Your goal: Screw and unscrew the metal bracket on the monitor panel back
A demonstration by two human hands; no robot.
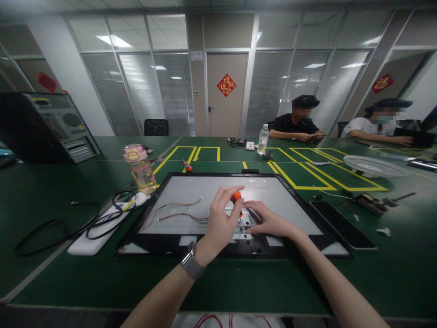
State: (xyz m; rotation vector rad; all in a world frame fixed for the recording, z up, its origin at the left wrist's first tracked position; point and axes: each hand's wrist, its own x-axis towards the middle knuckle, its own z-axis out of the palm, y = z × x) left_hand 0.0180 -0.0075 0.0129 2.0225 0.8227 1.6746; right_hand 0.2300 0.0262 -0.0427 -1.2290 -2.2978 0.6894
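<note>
A monitor panel (290, 200) lies back side up on the green table, with a black frame and a grey metal back. Thin wires (177, 214) run across its left half. My left hand (220, 223), with a watch at the wrist, is closed around a small orange-handled screwdriver (236, 198) held upright with its tip on the panel's lower middle. My right hand (268, 221) lies on the panel just right of the screwdriver tip, fingers curled towards it.
A pink-lidded bottle (139, 169), black cables (78, 225) and a white keyboard-like slab (92, 237) lie left. A computer case (48, 125) stands far left. A dark tablet (341, 223), fan grille (373, 166), water bottle (262, 139), second screwdriver (187, 166). Two people sit across the table.
</note>
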